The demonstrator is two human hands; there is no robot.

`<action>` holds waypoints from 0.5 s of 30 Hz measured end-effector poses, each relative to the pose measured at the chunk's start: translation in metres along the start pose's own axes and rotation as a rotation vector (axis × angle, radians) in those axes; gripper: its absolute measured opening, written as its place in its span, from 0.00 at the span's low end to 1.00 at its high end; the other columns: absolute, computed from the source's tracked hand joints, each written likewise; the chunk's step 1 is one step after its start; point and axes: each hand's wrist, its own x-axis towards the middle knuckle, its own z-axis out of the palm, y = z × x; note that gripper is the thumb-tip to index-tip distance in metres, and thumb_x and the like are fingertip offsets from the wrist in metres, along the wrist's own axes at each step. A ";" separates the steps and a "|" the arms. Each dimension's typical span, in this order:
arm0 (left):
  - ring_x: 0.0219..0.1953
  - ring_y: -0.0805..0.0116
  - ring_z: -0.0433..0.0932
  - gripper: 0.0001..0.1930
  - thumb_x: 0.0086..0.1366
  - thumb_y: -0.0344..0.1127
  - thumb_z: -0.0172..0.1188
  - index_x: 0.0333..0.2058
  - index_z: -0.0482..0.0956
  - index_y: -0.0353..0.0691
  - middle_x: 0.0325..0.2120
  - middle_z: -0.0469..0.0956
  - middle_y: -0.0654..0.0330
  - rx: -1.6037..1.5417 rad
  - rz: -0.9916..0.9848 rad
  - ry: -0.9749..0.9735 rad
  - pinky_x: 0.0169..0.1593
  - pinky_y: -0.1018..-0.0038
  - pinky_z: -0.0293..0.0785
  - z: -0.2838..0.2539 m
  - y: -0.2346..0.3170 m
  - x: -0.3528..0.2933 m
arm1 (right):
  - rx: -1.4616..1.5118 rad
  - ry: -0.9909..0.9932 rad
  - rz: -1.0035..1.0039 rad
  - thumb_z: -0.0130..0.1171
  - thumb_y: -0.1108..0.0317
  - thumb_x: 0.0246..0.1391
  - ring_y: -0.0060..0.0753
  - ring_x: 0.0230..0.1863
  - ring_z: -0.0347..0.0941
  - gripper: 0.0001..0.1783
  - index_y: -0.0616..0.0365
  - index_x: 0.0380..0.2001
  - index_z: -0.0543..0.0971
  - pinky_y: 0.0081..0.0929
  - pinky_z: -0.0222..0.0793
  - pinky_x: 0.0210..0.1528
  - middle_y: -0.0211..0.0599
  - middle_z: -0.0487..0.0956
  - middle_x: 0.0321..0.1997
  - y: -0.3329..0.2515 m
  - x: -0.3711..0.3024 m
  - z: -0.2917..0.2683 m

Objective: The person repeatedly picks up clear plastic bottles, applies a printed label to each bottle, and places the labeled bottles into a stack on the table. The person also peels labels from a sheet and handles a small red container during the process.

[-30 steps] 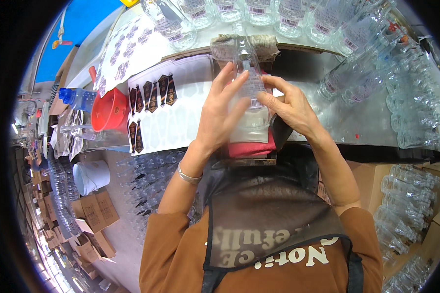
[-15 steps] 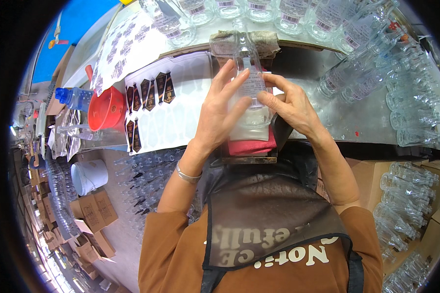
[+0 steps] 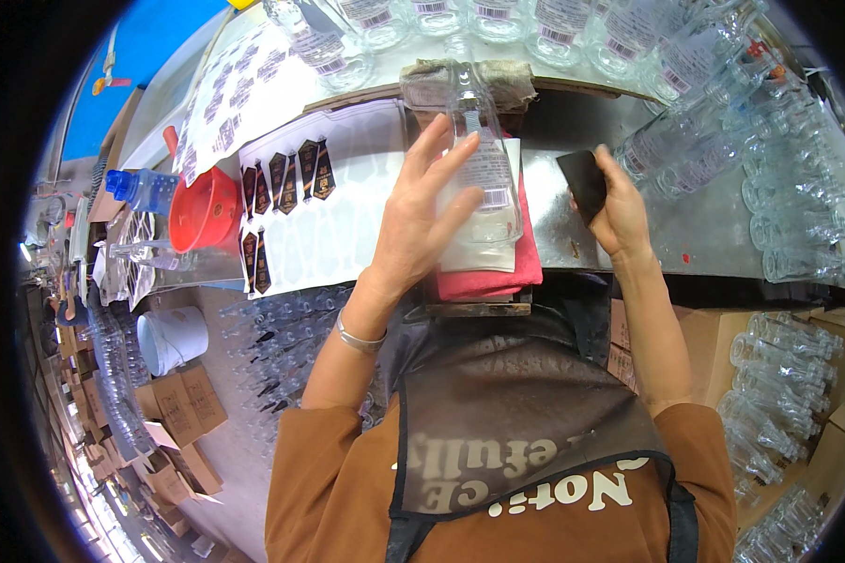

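Observation:
A clear glass bottle with a printed label lies on its back in front of me, its neck on a rolled grey cloth. White sheets and a folded red cloth lie beneath its body. My left hand is at the bottle's left side, its fingers spread; whether they touch the glass I cannot tell. Off to the right, apart from the bottle, my right hand grips a flat black scraper-like piece between thumb and fingers.
Left of the bottle lies a sheet of dark tie-shaped stickers, beside a red plastic bowl and a blue-capped bottle. Labelled glass bottles line the back; many more crowd the right side. Below right stands a cardboard box of bottles.
My right hand has moved right, away from the bottle, and the black piece now shows plainly in it. My left hand has stayed nearly where it was beside the bottle.

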 end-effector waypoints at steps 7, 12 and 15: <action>0.67 0.47 0.67 0.28 0.63 0.31 0.65 0.63 0.75 0.45 0.68 0.61 0.44 0.011 -0.008 0.002 0.66 0.61 0.66 0.001 0.001 -0.001 | -0.741 -0.409 -0.372 0.59 0.71 0.63 0.18 0.48 0.74 0.16 0.62 0.53 0.78 0.20 0.71 0.52 0.28 0.80 0.47 -0.038 -0.025 0.061; 0.67 0.47 0.66 0.28 0.63 0.31 0.65 0.63 0.75 0.45 0.68 0.61 0.43 -0.003 0.008 0.017 0.67 0.61 0.65 0.001 -0.003 -0.001 | -0.925 -0.323 -0.638 0.60 0.71 0.62 0.22 0.47 0.76 0.16 0.62 0.53 0.79 0.22 0.73 0.50 0.33 0.83 0.47 -0.061 -0.006 0.080; 0.69 0.46 0.63 0.32 0.62 0.32 0.67 0.65 0.71 0.42 0.69 0.59 0.42 -0.013 0.021 0.021 0.68 0.60 0.63 0.002 -0.003 -0.001 | -1.114 -0.406 -0.865 0.61 0.69 0.61 0.31 0.46 0.81 0.17 0.62 0.52 0.80 0.26 0.75 0.49 0.40 0.84 0.46 -0.062 -0.003 0.089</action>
